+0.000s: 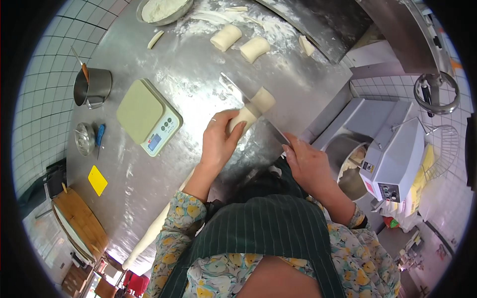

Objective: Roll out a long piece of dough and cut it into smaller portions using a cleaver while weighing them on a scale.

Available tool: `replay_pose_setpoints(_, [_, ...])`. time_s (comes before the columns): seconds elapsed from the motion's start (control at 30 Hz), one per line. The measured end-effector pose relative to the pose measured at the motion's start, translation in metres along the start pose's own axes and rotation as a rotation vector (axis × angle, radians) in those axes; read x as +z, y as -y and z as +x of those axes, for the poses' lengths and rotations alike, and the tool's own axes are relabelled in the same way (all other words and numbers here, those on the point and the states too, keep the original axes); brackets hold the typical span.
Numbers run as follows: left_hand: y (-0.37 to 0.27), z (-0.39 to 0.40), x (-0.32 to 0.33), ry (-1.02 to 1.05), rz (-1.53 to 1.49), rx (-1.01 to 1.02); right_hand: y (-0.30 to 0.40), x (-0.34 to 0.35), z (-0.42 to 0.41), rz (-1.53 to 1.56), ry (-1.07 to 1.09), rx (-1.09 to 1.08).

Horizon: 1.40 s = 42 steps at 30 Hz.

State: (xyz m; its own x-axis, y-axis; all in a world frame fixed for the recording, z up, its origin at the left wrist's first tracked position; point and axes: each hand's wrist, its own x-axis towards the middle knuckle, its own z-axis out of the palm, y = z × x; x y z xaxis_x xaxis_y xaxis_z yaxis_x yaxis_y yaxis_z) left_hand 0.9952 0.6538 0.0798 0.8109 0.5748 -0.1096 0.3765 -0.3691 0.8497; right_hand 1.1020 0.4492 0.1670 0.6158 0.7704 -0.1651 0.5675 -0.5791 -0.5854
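My left hand grips the near piece of a pale dough roll, thumb and fingers on its sides. In my right hand is a long knife, its blade lying across the dough. Beyond the blade lies another short dough piece; whether it is fully separate I cannot tell. Two thick dough pieces rest farther back on the floured steel table. A long dough rope runs under my left forearm.
A kitchen scale stands left of my hands. Farther left are a metal pot, a small bowl, a blue-handled tool and a yellow scraper. A flour bowl sits at the back; a dough mixer stands right.
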Motion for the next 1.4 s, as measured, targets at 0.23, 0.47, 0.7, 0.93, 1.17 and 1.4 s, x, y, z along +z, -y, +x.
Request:
replay_pose_setpoints(0.23, [-0.002,-0.002,0.002,-0.013,0.107,0.016,0.004,0.013,-0.009,-0.118,0.05,0.016])
replay_pose_setpoints(0.47, [-0.012,0.001,0.006,-0.013,0.194,0.176,-0.007,0.047,0.04,-0.113,0.145,0.025])
replay_pose_setpoints(0.7, [-0.032,0.034,0.04,-0.056,0.387,0.301,-0.012,-0.004,0.038,0.087,-0.061,0.105])
replay_pose_setpoints(0.93, [-0.029,0.064,-0.002,-0.205,0.397,0.256,-0.027,-0.012,0.039,0.158,-0.253,0.22])
replay_pose_setpoints(1.17, [0.062,0.022,-0.158,-0.409,0.772,0.062,0.002,-0.002,0.03,0.33,-0.174,0.333])
replay_pose_setpoints(1.4, [0.069,-0.012,-0.205,-0.618,0.55,0.034,0.03,0.014,0.02,0.255,-0.241,0.112])
